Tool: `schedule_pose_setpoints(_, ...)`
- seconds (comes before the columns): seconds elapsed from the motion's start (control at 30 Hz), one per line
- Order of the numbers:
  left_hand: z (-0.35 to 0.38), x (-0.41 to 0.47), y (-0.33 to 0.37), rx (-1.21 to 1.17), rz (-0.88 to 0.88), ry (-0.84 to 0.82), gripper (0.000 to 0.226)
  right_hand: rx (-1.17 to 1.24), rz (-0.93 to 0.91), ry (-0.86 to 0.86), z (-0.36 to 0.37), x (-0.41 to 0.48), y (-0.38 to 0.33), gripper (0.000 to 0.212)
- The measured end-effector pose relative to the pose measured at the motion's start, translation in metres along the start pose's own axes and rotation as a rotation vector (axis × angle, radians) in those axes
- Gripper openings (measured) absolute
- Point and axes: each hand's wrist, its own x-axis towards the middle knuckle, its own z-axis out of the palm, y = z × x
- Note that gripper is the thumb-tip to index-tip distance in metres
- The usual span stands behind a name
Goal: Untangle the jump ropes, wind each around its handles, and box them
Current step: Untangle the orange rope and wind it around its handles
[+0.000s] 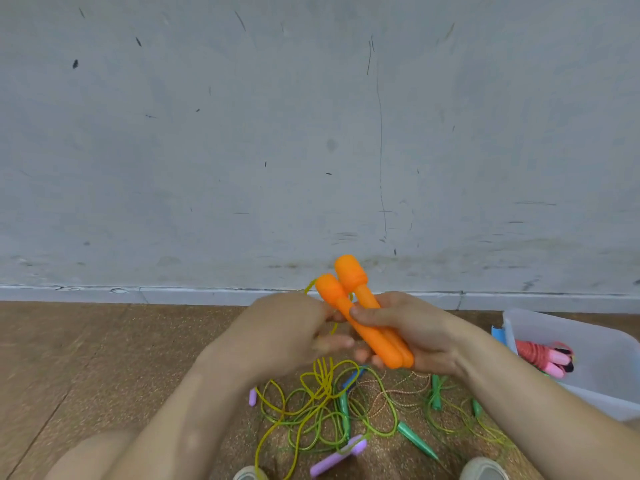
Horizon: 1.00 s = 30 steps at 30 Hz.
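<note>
I see the two orange handles (363, 313) side by side and tilted, fat ends up, gripped in the right hand (412, 336), their yellow cord (325, 377) looping by the tops and hanging down to the floor. Below lies a loose tangle of green cords (311, 419) with lilac handles (337, 459) and teal pointed handles (417, 441) among it. At the right stands the clear box (606, 368), holding one red rope (535, 355) wound on pink handles
</note>
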Motion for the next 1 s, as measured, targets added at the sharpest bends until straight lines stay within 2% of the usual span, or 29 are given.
schedule_pose_setpoints(0.07, -0.013, -0.003, -0.007, -0.287, 0.073, 0.314, 0.022, 0.009, -0.02, -0.112, -0.002, -0.005, -0.003, 0.031)
schedule_pose_setpoints(0.1, -0.018, -0.002, -0.01, -0.448, 0.12, 0.486, 0.024, 0.022, -0.041, -0.186, -0.002, -0.008, -0.005, 0.031)
schedule_pose_setpoints(0.13, -0.019, -0.001, -0.011, -0.563, 0.165, 0.575, 0.034, 0.026, -0.062, -0.27, -0.001, -0.01, -0.007, 0.031)
schedule_pose_setpoints(0.2, -0.019, 0.001, -0.009, -0.739, 0.22, 0.491, 0.043, -0.006, -0.087, -0.43, 0.002, -0.013, -0.009, 0.036)
schedule_pose_setpoints(0.27, -0.013, 0.005, -0.002, -0.848, 0.203, 0.386, 0.029, -0.067, -0.1, -0.511, 0.003, -0.012, -0.008, 0.042)
schedule_pose_setpoints(0.33, -0.007, 0.007, 0.001, -0.836, 0.171, 0.457, 0.023, -0.112, -0.101, -0.515, 0.004, -0.012, -0.007, 0.042)
schedule_pose_setpoints(0.53, -0.005, 0.005, -0.001, -0.541, 0.116, 0.715, 0.022, -0.168, -0.066, -0.418, 0.008, -0.013, -0.01, 0.037)
schedule_pose_setpoints(0.67, -0.005, 0.004, 0.002, -0.43, 0.04, 0.78, 0.022, -0.136, -0.051, -0.437, 0.005, -0.01, -0.014, 0.059)
schedule_pose_setpoints(0.8, -0.005, 0.005, 0.001, -0.376, -0.05, 0.735, 0.031, 0.011, 0.07, -0.463, -0.004, -0.014, -0.022, 0.058)
schedule_pose_setpoints(0.9, -0.008, 0.005, 0.0, -0.407, -0.078, 0.65, 0.039, -0.1, 0.1, -0.326, 0.001, -0.016, -0.026, 0.056)
schedule_pose_setpoints(1.0, -0.01, 0.005, -0.003, -0.621, -0.05, 0.494, 0.04, -0.195, 0.097, -0.258, 0.006, -0.016, -0.026, 0.055)
